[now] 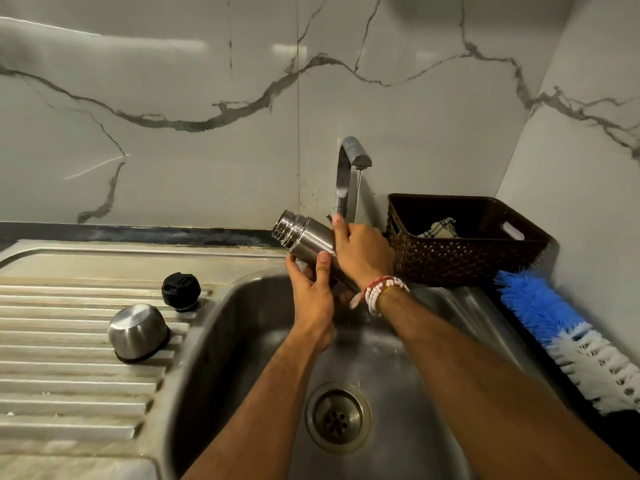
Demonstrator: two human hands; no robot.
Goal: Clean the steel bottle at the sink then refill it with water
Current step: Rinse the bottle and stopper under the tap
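Over the steel sink (214,341), your left hand (310,292) and right hand (360,252) grip the tilted steel bottle (304,237); wet steel could slip from you.

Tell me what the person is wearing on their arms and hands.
Both forearms are bare: no sleeves in view, no gloves. The right hand has at its wrist several bracelets of red and white beads, plus a thin yellowish band. The left hand and wrist wear nothing.
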